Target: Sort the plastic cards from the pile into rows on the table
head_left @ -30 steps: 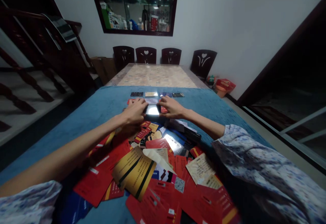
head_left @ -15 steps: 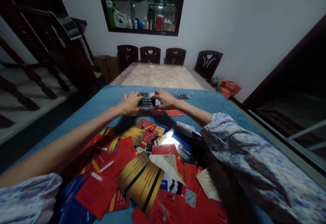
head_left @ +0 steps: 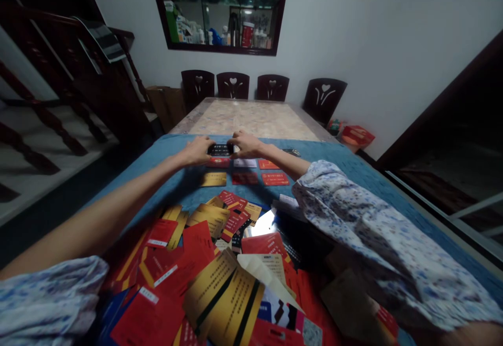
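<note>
A black card (head_left: 220,150) with pale lettering is held by its two ends at the far side of the blue cloth. My left hand (head_left: 197,150) grips its left end, and my right hand (head_left: 247,145) has the other end between thumb and fingers. Just below them lie a red card (head_left: 218,163) and a pale lilac card (head_left: 244,163). A nearer row has a gold card (head_left: 213,179), a dark red card (head_left: 244,178) and a brighter red card (head_left: 275,179). My right forearm partly covers another black card (head_left: 291,152).
A loose heap of red cards (head_left: 196,244), gold cards (head_left: 226,299) and other cards and papers fills the near cloth (head_left: 157,178). Beyond the cloth is the patterned tabletop (head_left: 255,115). Dark chairs (head_left: 272,87) stand along the far wall, with a stair railing (head_left: 51,110) at left.
Both hands have moved farther away with the black card, uncovering the gold and red cards in the nearer row.
</note>
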Available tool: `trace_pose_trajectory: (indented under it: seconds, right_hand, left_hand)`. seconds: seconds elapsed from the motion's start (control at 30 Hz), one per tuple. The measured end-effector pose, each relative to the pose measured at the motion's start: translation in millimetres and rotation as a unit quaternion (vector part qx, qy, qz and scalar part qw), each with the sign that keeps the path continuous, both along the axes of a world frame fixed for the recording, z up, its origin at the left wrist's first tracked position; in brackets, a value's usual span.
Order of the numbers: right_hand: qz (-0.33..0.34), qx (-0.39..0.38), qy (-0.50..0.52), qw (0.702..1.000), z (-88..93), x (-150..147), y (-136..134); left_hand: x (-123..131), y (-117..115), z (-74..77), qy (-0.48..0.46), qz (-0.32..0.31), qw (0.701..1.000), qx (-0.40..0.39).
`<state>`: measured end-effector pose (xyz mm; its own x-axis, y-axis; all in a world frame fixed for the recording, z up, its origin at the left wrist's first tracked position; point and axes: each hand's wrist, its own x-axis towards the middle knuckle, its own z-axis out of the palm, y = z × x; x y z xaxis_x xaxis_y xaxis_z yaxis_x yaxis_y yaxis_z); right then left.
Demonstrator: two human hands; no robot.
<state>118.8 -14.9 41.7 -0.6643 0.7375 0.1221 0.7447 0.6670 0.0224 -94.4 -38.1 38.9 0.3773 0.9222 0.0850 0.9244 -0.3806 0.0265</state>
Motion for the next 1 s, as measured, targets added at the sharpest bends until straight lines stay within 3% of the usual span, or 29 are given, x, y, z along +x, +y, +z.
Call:
trace_pose_trajectory:
  seconds: [0.23,0.67,1.0]
  right_hand:
    - [-0.023,-0.001,-0.007,1.0,-2.9,-12.2,20.2]
    - [-0.097,-0.022,-0.06,0.993,-15.3,-26.8,49.0]
    - [-0.124,-0.039,-0.076,0.989,-33.7,-35.2,69.5]
  left_hand:
    - [-8.8,29.8,-3.4,-0.027,-0.007,1.0,0.01]
    - [-7.4,76.7,-26.6,0.003,-0.007,1.0,0.007]
    - [-7.3,95.9,-41.9,-0.007,-0.012,0.999,-0.036]
